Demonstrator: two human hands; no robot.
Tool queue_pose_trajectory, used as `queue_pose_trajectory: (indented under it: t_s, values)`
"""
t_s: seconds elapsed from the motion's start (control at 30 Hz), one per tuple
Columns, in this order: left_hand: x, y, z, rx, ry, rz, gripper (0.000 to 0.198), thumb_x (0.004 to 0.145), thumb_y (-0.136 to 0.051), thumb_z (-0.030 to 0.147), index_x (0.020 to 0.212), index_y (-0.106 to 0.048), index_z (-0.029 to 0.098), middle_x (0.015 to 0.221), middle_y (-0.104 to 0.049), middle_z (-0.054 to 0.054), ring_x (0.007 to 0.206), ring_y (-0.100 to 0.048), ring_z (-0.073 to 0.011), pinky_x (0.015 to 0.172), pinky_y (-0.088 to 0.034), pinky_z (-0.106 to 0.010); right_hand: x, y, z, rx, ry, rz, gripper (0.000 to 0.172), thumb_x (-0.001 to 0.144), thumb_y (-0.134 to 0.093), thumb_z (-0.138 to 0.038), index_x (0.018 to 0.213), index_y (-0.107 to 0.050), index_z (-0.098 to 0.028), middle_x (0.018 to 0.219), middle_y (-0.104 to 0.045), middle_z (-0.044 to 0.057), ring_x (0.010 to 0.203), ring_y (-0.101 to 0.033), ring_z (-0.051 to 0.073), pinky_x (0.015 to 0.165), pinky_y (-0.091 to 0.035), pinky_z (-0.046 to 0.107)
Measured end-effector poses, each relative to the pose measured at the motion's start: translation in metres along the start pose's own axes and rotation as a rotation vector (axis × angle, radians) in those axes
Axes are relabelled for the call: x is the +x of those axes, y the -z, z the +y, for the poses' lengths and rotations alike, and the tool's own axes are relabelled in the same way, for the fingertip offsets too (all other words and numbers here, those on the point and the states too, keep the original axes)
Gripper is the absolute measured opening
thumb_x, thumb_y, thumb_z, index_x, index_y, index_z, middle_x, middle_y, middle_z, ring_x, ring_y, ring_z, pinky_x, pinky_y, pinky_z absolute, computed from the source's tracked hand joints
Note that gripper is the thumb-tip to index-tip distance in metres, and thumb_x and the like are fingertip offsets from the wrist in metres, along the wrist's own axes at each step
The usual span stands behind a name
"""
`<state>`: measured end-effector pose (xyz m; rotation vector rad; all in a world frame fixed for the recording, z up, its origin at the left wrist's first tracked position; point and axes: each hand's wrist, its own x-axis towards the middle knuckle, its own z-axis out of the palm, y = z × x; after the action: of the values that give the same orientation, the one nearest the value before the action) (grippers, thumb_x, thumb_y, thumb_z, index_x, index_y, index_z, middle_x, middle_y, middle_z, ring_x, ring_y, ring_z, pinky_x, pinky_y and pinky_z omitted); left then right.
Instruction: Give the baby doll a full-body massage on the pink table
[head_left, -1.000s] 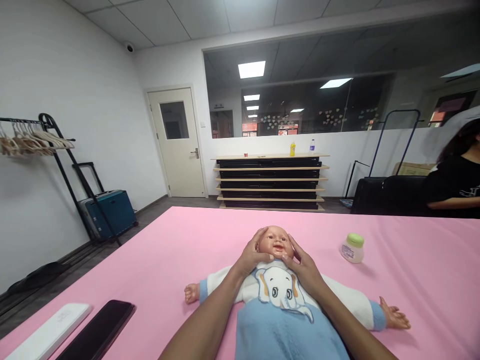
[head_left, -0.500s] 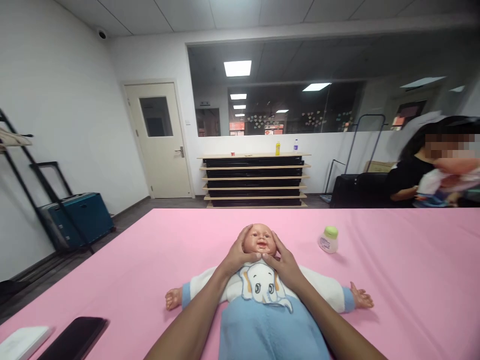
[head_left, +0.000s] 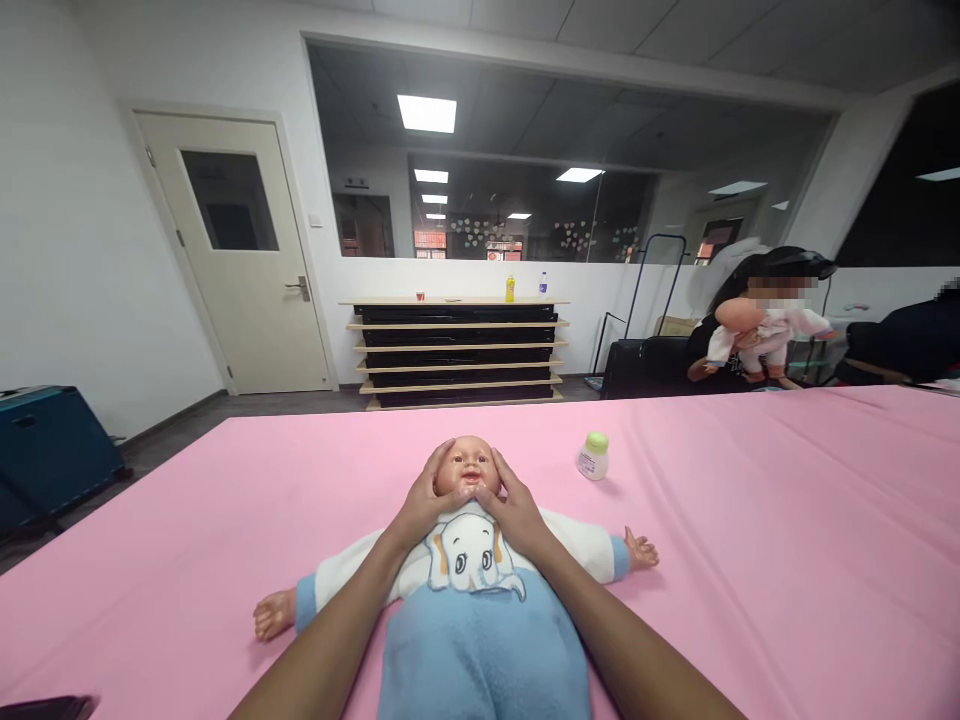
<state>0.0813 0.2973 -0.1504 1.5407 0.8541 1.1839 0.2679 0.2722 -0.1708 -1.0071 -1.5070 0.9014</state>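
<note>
A baby doll (head_left: pixel 484 645) lies on its back on the pink-covered table (head_left: pixel 750 510), arms spread wide. It wears a white and blue outfit with an elephant on the chest. My left hand (head_left: pixel 426 505) cups one side of its head, fingers along the cheek and thumb at the chin. On the opposite side my right hand (head_left: pixel 519 508) holds the head the same way, and the two thumbs nearly meet under the mouth. A small clear bottle with a green cap (head_left: pixel 593 457) stands beyond the doll's arm on the right.
A dark phone (head_left: pixel 49 708) shows partly at the near left edge of the table. Past the far edge stand a shelf stack (head_left: pixel 457 350) with bottles and a door (head_left: pixel 225 300). At the right a person (head_left: pixel 709 345) holds another doll. A blue suitcase (head_left: pixel 56 450) is at left.
The view has swung to the right, so the doll and bottle appear farther left and more of the room's right side shows. Both hands keep their place on the doll's head.
</note>
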Motion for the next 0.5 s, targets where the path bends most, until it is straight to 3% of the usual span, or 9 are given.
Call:
queue_pose_trajectory:
  t_s: [0.17,0.37,0.5]
  values:
    - [0.0028,0.0019,-0.0044,-0.217,0.055,-0.009,0.074,0.079,-0.058,0.052,0.145,-0.037,0.026,0.152,-0.035,-0.006,0.141,-0.035,-0.0277,0.120,-0.029,-0.045,0.0017,0.0000,0.0007,0.019,-0.021,0.062,0.065,0.092,-0.044,-0.059,0.147,-0.037,-0.024,0.153,-0.033,0.004,0.144,-0.027,0.022,0.120,-0.019,0.043]
    - [0.0017,0.0018,-0.0046,0.048,-0.009,0.019,0.094,0.063,-0.079,0.038,0.145,-0.035,0.028,0.152,-0.035,-0.004,0.143,-0.032,-0.0279,0.121,-0.027,-0.043,0.0000,-0.0003,0.0007,-0.061,0.044,0.026,0.084,0.080,-0.066,-0.056,0.150,-0.029,-0.026,0.155,-0.028,0.004,0.144,-0.025,0.026,0.119,-0.021,0.045]
    - [0.0020,-0.0003,-0.0026,-0.161,0.027,0.012,0.074,0.077,-0.063,0.048,0.143,-0.040,0.025,0.152,-0.035,-0.006,0.141,-0.036,-0.0274,0.119,-0.031,-0.042,0.0001,-0.0004,0.0016,-0.030,0.052,0.050,0.067,0.089,-0.051,-0.058,0.147,-0.036,-0.027,0.154,-0.031,0.002,0.144,-0.026,0.022,0.121,-0.018,0.042]
